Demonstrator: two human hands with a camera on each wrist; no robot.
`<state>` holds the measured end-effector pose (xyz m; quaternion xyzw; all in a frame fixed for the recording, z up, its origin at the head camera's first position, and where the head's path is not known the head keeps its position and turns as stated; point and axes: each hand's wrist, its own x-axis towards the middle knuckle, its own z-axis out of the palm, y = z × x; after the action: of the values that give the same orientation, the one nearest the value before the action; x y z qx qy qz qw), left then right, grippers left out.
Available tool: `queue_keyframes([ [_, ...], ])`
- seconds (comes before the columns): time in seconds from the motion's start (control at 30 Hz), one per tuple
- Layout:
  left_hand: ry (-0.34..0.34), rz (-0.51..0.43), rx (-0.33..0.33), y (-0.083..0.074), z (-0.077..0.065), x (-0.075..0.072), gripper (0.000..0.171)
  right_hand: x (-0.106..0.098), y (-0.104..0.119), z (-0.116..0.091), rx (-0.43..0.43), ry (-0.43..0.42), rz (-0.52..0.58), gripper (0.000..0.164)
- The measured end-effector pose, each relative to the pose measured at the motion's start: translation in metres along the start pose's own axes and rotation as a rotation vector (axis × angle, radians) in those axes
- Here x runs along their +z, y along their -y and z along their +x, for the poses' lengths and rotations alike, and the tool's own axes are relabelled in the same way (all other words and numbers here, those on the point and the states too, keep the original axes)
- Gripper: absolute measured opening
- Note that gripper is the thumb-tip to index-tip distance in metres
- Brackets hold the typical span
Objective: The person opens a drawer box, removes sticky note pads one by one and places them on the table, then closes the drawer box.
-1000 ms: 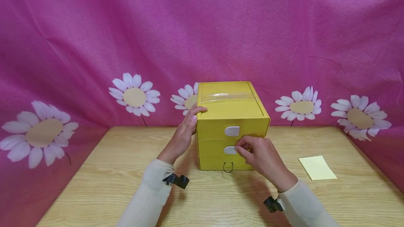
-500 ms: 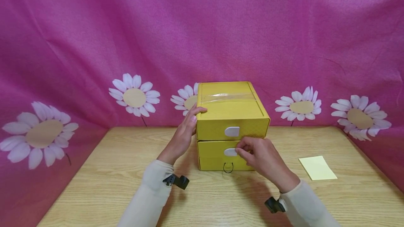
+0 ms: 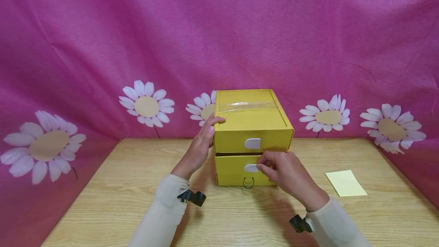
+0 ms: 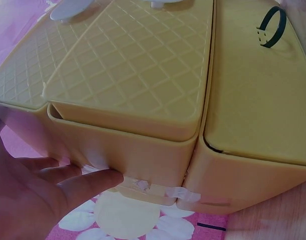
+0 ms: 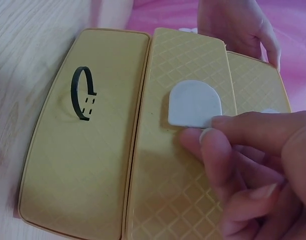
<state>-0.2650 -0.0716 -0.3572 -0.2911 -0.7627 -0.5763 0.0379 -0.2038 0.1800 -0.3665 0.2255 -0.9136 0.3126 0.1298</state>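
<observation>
A yellow three-tier drawer box (image 3: 253,119) stands on the table, clear tape across its top. My left hand (image 3: 197,151) rests against its left side, fingertips reaching over the top edge; the left wrist view shows that hand (image 4: 42,195) with its fingers extended along the wall. With thumb and fingers, my right hand (image 3: 288,172) pinches the edge of the white tab handle (image 5: 195,104) on the middle drawer (image 4: 137,65). That drawer stands out slightly from the box, leaving a dark gap above its front. The top drawer, also with a white tab (image 3: 252,143), is closed.
The bottom drawer (image 5: 87,160) is closed and has a black loop handle (image 3: 248,183). To the right, a pad of pale yellow sticky notes (image 3: 346,183) lies on the wooden table (image 3: 137,190). Behind hangs a pink cloth (image 3: 219,29) printed with daisies.
The middle drawer has come forward a little, and a gap has appeared under the top drawer. My right hand has moved slightly toward me with the tab. My left hand has stayed put.
</observation>
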Motion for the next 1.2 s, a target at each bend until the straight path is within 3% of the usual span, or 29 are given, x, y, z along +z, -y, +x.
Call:
queue_keyframes([
  [0.2, 0.014, -0.004, 0.000, -0.025, -0.007, 0.000, 0.042, -0.001, 0.001, -0.001, -0.003, -0.003, 0.003, 0.004],
  [0.6, 0.017, -0.014, -0.003, -0.024, -0.008, 0.000, 0.042, -0.001, 0.002, -0.001, -0.021, -0.016, -0.038, 0.007],
  [1.2, 0.013, -0.005, -0.002, -0.025, -0.008, 0.000, 0.041, -0.008, 0.008, -0.005, -0.129, 0.029, -0.094, 0.014],
])
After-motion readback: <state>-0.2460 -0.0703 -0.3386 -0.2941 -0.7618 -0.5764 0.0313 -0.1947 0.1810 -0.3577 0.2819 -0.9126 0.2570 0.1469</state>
